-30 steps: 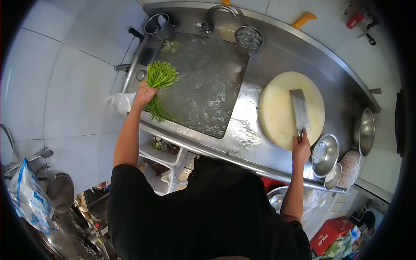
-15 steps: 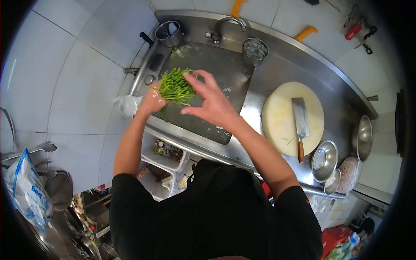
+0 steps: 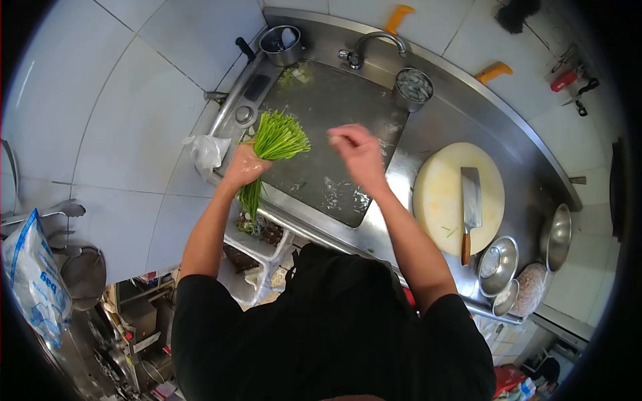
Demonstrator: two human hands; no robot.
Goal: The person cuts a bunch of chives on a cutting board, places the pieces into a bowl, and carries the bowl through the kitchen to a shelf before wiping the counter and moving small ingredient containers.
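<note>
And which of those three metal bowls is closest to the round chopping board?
The wide bowl just beside the chopping board; the smallest bowl and the far-right bowl both sit farther from it.

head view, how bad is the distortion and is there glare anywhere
Head view: strong fisheye, counter's back edge bowed, corners black; white glare on the steel right of the sink; cleaver fairly sharp; far lower right too small and dim to read well.

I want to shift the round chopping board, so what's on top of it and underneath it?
On top of the round chopping board lie a cleaver and a few green scraps. What is directly underneath can't be seen, because the board covers it.
</note>
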